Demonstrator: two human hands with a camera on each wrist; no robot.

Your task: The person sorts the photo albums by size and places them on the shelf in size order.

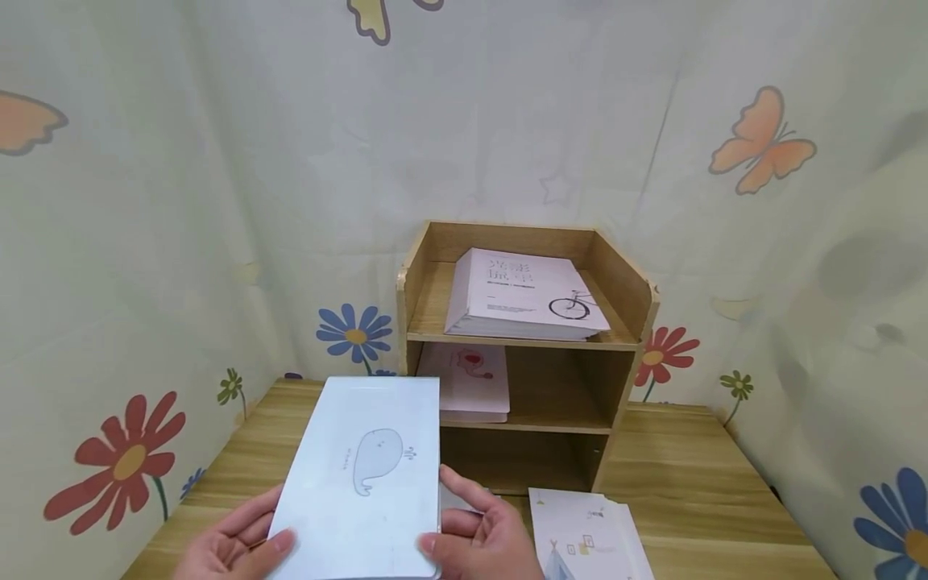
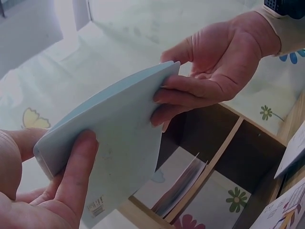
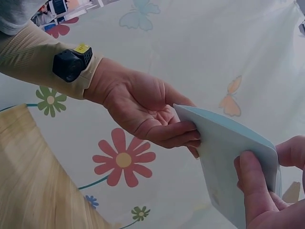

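A pale blue notebook (image 1: 348, 491) with a whale drawn on its cover is held between both hands in the head view, tilted up in front of the shelf. My left hand (image 1: 242, 540) grips its lower left edge, thumb on the cover and fingers beneath. On the opposite edge my right hand (image 1: 482, 532) pinches it the same way. From the left wrist view the notebook's back (image 2: 119, 138) shows a small barcode near one corner. In the right wrist view the blue cover (image 3: 224, 152) bows slightly between the hands.
A wooden three-tier shelf (image 1: 522, 345) stands on the wood-grain table (image 1: 703, 499). Its top bears a thick stack of white books (image 1: 529, 290) with a bicycle picture; pink notebooks (image 1: 471, 379) lie on the middle tier. White notebooks (image 1: 590, 536) with a tent drawing lie front right.
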